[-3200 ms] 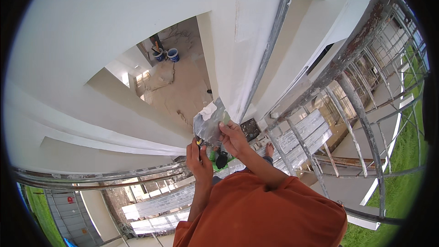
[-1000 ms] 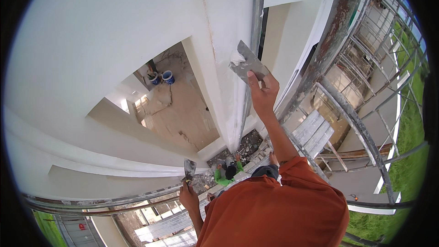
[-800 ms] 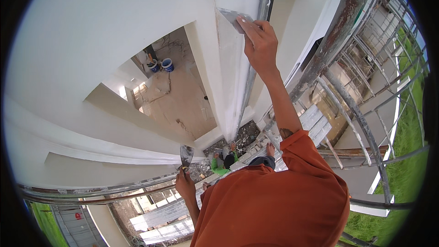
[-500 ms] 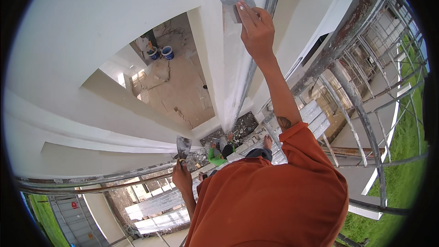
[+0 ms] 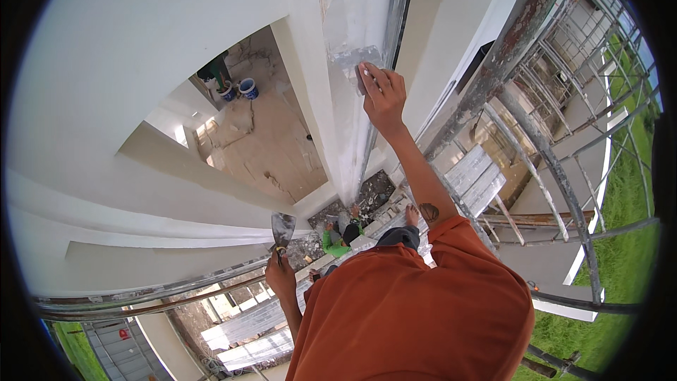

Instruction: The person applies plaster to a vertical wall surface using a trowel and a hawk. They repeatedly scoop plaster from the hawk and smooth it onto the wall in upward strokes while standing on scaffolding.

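My right hand grips a wide putty knife, its fingers pressed along the blade's back. The blade lies against the white wall strip, just left of a long metal edge. A damp-looking patch of filler shows on the strip above the blade. Lower down, my left hand is closed round the handle of a second putty knife. That blade points upward, carries grey-white smears and is held near the wall's lower ledge.
Scaffold pipes rise close on the right, with more tubing beyond. Plank platforms lie below. A person in green is far down by the wall's foot. Through the opening, buckets stand on a dusty floor, and another person stands beside them.
My right hand has drawn its putty knife down along the wall strip, uncovering the filler patch above. My left hand keeps its putty knife in nearly the same place. The view has shifted slightly.
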A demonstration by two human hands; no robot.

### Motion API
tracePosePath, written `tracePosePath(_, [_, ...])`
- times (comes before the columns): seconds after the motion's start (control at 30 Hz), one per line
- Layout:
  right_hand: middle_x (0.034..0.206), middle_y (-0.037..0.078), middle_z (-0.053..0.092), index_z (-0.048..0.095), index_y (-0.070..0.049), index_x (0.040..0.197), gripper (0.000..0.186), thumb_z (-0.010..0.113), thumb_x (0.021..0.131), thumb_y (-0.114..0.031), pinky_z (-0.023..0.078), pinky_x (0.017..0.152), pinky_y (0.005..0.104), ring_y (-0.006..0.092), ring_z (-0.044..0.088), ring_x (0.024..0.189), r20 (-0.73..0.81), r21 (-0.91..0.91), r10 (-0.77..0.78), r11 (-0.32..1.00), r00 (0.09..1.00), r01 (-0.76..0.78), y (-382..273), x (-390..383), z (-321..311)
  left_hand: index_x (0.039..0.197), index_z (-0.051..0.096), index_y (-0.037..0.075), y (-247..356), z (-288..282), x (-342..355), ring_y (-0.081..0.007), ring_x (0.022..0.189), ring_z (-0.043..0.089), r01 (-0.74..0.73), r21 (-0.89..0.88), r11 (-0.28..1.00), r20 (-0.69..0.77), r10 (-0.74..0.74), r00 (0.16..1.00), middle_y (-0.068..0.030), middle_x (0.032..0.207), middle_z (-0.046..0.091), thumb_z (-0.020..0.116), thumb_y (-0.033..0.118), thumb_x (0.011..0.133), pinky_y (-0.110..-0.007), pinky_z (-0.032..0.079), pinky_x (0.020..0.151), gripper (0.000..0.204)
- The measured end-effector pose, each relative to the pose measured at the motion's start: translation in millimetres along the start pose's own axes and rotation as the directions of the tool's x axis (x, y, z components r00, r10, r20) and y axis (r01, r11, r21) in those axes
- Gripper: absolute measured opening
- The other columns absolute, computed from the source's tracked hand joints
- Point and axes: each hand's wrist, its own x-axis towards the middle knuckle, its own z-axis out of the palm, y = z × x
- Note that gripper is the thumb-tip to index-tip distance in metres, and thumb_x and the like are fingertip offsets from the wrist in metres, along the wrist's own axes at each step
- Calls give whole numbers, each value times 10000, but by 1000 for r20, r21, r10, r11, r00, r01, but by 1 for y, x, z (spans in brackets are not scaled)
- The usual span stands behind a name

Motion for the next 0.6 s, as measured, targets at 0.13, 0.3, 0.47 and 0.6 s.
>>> tracePosePath(0.13, [1167, -12, 618, 639, -83, 1122, 450, 599, 692, 43, 421, 734, 332, 202, 546, 879, -63, -42, -83, 996, 995, 81, 16, 87, -10, 1134, 605, 20, 5, 4, 7, -391, 817, 626, 15, -15, 1000, 78, -14, 997, -210, 915, 649, 586, 147, 852, -445, 483, 680, 310])
tracePosePath(0.3, [1229, 16, 601, 629, -67, 1150, 502, 570, 676, 87, 431, 791, 341, 220, 559, 925, -24, -22, -140, 990, 990, 140, 10, 91, 17, 1124, 607, 8, 10, 8, 1, -395, 835, 624, -18, -17, 1000, 87, 19, 996, -221, 956, 644, 579, 138, 853, -434, 486, 710, 302])
tracePosePath(0.47, [1275, 19, 565, 611, -73, 1158, 478, 606, 692, 31, 437, 796, 370, 201, 544, 980, 110, -56, -91, 994, 990, 98, 9, -30, 46, 1092, 619, -8, 11, 19, 1, -380, 819, 630, 61, -177, 982, 154, -34, 988, -220, 900, 651, 587, 120, 854, -409, 480, 707, 272])
tracePosePath(0.6, [1275, 22, 563, 608, -74, 1166, 498, 603, 677, 22, 434, 805, 367, 201, 539, 1001, 215, -59, -44, 997, 976, 58, 5, -60, 36, 980, 629, -27, 47, 12, 11, -197, 614, 567, 107, -385, 917, 264, -2, 965, -131, 739, 632, 571, 188, 902, -309, 441, 586, 236])
